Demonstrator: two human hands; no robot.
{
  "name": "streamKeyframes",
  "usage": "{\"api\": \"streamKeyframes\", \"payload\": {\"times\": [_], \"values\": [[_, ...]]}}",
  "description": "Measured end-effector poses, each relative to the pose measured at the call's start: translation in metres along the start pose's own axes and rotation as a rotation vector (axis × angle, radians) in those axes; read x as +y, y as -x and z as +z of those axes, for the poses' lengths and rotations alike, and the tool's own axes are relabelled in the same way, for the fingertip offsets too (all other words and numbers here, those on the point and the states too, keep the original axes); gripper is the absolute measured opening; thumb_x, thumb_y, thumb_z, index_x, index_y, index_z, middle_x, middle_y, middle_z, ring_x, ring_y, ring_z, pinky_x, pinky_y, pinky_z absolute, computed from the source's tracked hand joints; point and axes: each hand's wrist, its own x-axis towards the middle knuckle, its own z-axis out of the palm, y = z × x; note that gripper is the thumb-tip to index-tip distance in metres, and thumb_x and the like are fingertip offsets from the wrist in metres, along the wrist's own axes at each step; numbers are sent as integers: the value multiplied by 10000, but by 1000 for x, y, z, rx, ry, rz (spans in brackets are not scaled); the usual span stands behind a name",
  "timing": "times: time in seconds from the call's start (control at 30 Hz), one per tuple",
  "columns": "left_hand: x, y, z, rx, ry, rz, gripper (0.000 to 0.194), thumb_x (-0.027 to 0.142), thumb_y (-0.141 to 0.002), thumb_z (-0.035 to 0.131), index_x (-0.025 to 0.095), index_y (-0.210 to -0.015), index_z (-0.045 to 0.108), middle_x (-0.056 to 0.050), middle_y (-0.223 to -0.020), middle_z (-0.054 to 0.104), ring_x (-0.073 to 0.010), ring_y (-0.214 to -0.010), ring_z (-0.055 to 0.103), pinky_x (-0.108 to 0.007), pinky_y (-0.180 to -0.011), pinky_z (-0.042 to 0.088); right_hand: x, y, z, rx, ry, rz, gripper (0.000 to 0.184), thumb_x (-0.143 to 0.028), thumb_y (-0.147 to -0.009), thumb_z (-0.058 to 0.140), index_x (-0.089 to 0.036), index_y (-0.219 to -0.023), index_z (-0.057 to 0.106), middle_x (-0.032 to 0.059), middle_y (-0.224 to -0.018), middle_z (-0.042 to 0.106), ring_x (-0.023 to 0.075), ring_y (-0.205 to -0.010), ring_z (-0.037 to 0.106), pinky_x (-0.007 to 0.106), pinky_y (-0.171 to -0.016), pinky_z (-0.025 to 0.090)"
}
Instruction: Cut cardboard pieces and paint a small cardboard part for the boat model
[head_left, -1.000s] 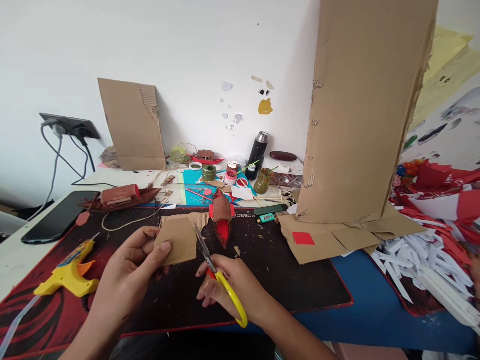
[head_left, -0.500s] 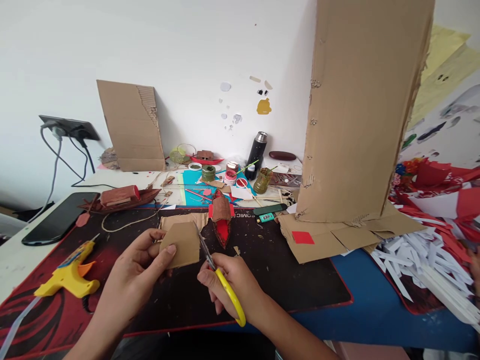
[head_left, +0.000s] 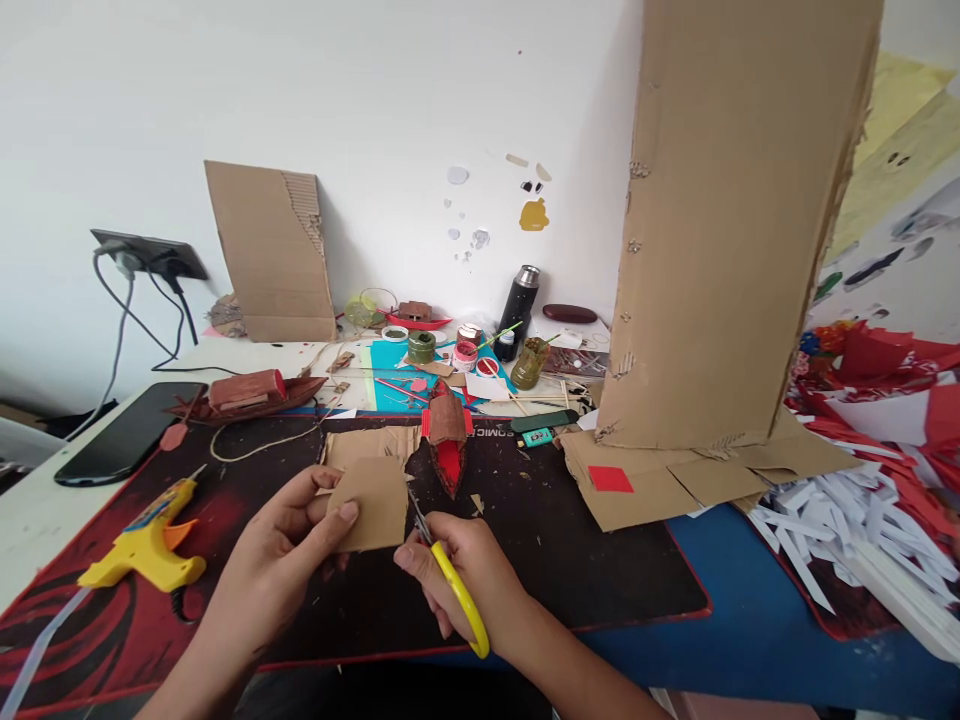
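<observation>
Since the left hand [head_left: 289, 535] pinches the small cardboard piece [head_left: 375, 505] at its left side, thumb on top, I judge that this grip steadies it and leaves the right edge free. From my remote seat, I see the piece held over the mat [head_left: 600, 570], nearer than the model boat [head_left: 448, 425] and to its left. The right hand [head_left: 480, 565] is closed around the yellow-handled scissors [head_left: 452, 580], also nearer than the boat, blades slanting to the piece's right edge, probably to line up with it; I cannot tell how far they part. Well left of the boat lies the glue gun [head_left: 150, 550], apparently clear of the blades. Just left of the boat rests a flat cardboard scrap [head_left: 358, 443].
</observation>
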Motion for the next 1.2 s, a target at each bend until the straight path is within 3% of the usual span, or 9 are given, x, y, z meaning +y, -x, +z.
{"api": "streamKeyframes", "payload": {"times": [0.13, 0.23, 0.33, 0.5, 0.63, 0.73, 0.83, 0.93, 1.2], "values": [[7, -6, -17, -62, -58, -2, 573, 687, -759, 923, 259, -1031, 659, 38, -708, 667, -144, -570, 588, -206, -472, 452, 2, 4, -7, -39, 33, 69, 608, -819, -878, 789, -231, -885, 631, -100, -486, 499, 111, -362, 467, 197, -365, 350], [15, -18, -33, 32, -160, 88, 540, 649, -753, 942, 252, -1035, 708, 14, -760, 704, -158, -655, 619, -212, -540, 499, 4, 10, -18, -57, 166, 90, 546, -751, -875, 846, -222, -926, 721, -78, -548, 545, 116, -428, 494, 217, -448, 364], [19, -23, -39, 89, 20, 38, 527, 608, -707, 970, 243, -984, 710, 20, -792, 666, -118, -605, 534, -196, -498, 435, 2, 16, -32, -46, 434, 9, 508, -705, -825, 925, -224, -933, 805, -36, -647, 633, 127, -549, 506, 240, -556, 357], [20, -11, -26, 97, 6, 41, 448, 592, -746, 948, 241, -959, 769, 21, -784, 657, -119, -635, 513, -180, -527, 382, -17, 26, -56, -24, 822, 40, 506, -729, -858, 894, -244, -1004, 868, 23, -737, 743, 173, -623, 573, 273, -589, 299], [10, -15, -24, 6, -1, 8, 514, 658, -731, 952, 237, -977, 788, 2, -821, 686, -132, -648, 538, -199, -534, 386, -35, 34, -75, -2, 1037, 65, 472, -656, -863, 927, -295, -1162, 868, 55, -904, 843, 252, -792, 753, 282, -634, 350], [-2, -25, -28, -66, -26, -27, 591, 704, -725, 944, 230, -1033, 772, -35, -881, 720, -166, -696, 610, -218, -551, 438, -39, 40, -90, -38, 1173, 65, 391, -588, -889, 927, -306, -1151, 858, 58, -985, 870, 299, -920, 813, 291, -675, 407], [-10, -30, -24, -85, -62, -22, 619, 736, -736, 921, 232, -1055, 753, -39, -875, 731, -158, -661, 599, -217, -540, 441, -36, 46, -102, -104, 1302, 55, 276, -373, -963, 861, -277, -1221, 836, 82, -1118, 869, 314, -1009, 829, 309, -753, 480], [-9, -28, -13, -109, -64, -30, 649, 765, -710, 920, 223, -1028, 755, -39, -848, 736, -147, -635, 577, -215, -524, 427, -33, 49, -114, -114, 1387, 76, 346, -196, -971, 770, -252, -1311, 806, 109, -1207, 847, 323, -1059, 826, 335, -827, 532], [-5, -27, 8, -198, -82, -35, 676, 810, -690, 904, 205, -963, 771, -19, -801, 684, -135, -628, 511, -226, -538, 371, -31, 47, -143, -22, 1497, 105, 363, -52, -966, 677, -206, -1279, 779, 135, -1222, 810, 329, -1151, 782, 356, -885, 536]]}}
